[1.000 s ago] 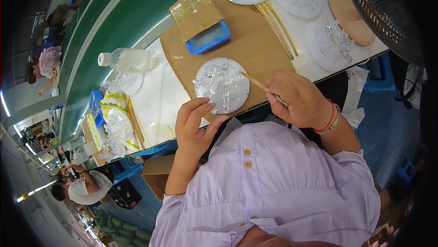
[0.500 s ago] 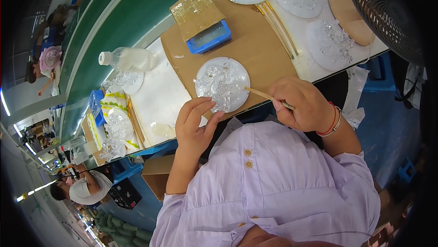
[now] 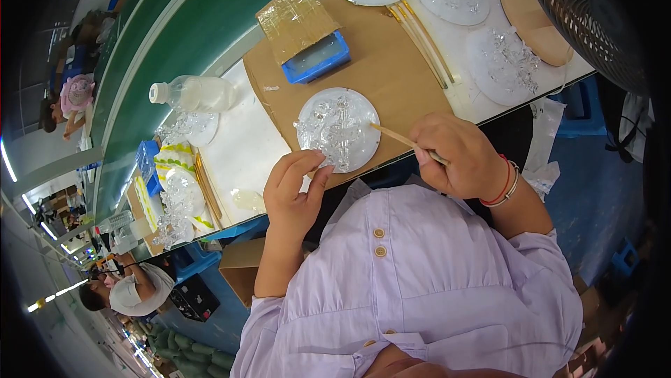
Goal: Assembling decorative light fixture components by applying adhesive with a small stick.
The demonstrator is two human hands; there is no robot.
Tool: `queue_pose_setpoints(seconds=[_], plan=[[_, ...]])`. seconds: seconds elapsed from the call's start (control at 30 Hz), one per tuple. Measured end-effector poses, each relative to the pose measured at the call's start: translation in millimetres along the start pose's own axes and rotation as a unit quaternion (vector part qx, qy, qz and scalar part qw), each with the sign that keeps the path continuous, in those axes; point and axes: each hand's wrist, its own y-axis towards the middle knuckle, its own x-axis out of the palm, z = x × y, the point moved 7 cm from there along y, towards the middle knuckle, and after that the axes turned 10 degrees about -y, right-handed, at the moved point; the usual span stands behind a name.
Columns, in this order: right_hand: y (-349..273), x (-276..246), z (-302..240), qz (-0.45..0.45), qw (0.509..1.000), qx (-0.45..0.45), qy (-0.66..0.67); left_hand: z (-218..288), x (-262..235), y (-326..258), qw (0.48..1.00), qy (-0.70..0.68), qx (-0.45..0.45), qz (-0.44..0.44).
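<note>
A round white plate (image 3: 366, 150) bearing clear, glass-like pieces (image 3: 340, 126) lies on brown cardboard in front of me. My left hand (image 3: 293, 181) is at its near left rim, thumb and fingertips closed around the edge; what lies between the fingertips is partly hidden. In my right hand (image 3: 458, 154) is a slim paintbrush (image 3: 398, 137) with a wooden handle, held tilted. Its tip points left and meets the plate's right part, beside the clear pieces. Beyond the plate stands a blue tray (image 3: 318, 63) of cloudy liquid, partly covered by a taped cardboard flap (image 3: 296, 20).
A clear bottle (image 3: 203, 93) lies on its side at the left. Several brushes (image 3: 423, 42) rest on the cardboard (image 3: 391, 77). More plates with clear pieces (image 3: 500, 63) stand at the right, by a tan oval board (image 3: 528, 18) and a black fan (image 3: 587, 22).
The brush tip has moved left and slightly up, further in over the plate. My left thumb and fingers have drawn closer together at the rim.
</note>
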Motion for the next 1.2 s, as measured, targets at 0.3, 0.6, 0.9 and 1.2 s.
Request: queue_pose_setpoints(seconds=[0.3, 0.6, 0.9, 1.2], plan=[[-8, -22, 15, 0.064, 0.996, 0.058, 0.036, 11, 7, -1, 0.999, 0.031, 0.026, 0.035], [-27, -47, 25, 0.091, 0.962, 0.222, 0.127, 12, 3, -10, 0.997, 0.009, 0.049, 0.059], [-9, -24, 37, 0.161, 0.899, 0.202, 0.353, 14, 7, -4, 0.996, 0.022, 0.068, 0.05], [-6, -10, 39, 0.182, 0.883, 0.211, 0.378, 1, -2, -10, 0.998, 0.039, 0.034, 0.044]])
